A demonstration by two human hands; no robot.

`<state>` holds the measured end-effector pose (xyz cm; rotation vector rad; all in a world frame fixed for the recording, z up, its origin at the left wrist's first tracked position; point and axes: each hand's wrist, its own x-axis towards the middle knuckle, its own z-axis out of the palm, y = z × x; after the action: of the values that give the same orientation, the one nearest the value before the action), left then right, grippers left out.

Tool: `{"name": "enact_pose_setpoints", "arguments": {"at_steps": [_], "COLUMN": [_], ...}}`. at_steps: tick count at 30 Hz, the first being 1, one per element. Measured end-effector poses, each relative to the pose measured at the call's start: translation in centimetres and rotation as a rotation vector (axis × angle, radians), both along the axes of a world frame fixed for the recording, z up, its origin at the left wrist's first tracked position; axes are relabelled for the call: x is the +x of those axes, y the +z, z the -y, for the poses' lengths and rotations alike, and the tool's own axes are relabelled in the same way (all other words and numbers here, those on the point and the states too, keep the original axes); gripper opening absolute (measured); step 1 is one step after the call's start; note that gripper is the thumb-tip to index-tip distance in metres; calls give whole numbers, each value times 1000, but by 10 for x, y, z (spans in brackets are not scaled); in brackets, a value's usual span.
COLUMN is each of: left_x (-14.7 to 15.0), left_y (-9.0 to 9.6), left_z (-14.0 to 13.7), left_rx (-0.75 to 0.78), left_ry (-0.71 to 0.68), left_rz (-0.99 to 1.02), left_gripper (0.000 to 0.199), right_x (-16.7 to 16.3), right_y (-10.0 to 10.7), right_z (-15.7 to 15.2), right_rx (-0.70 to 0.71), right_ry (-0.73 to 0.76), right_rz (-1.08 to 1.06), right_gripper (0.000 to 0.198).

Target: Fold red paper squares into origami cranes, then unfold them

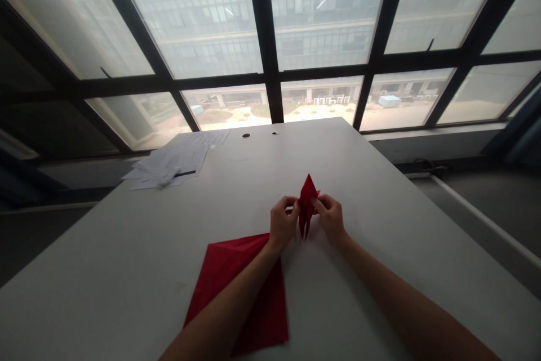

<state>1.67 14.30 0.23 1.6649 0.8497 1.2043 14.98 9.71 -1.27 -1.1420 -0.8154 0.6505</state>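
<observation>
Between my two hands a small folded red paper [308,192] is held up over the white table. It has a pointed top and two narrow legs hanging downward, like an origami piece. My left hand [283,220] pinches its left edge between thumb and fingers. At the opposite edge, my right hand [331,215] grips it with the thumb in front. A larger red paper sheet [270,310] lies on the table beneath my left forearm, which hides part of it.
White papers [181,155] are spread at the table's far left, with a dark pen [185,173] on them. The white table [380,271] has a round cable hole [245,136] near its far edge. Large windows [321,17] stand beyond it.
</observation>
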Motion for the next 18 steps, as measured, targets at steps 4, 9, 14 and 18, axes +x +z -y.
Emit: {"name": "enact_pose_setpoints", "arguments": {"at_steps": [4, 9, 14, 18], "left_x": [2, 3, 2, 1], "left_y": [-7, -9, -4, -3], "left_z": [-6, -6, -3, -4], "left_rx": [-268, -303, -84, -79], "left_ry": [-167, -187, -11, -19], "left_rz": [168, 193, 72, 95], "left_gripper": [27, 32, 24, 22], "right_x": [3, 1, -4, -5], "right_y": [-5, -2, 2, 1], "right_z": [-3, -1, 2, 2], "right_rx": [-3, -9, 3, -1], "right_ry": [0, -9, -3, 11], "right_rz": [-137, -147, 86, 166], "right_gripper": [29, 30, 30, 25]}}
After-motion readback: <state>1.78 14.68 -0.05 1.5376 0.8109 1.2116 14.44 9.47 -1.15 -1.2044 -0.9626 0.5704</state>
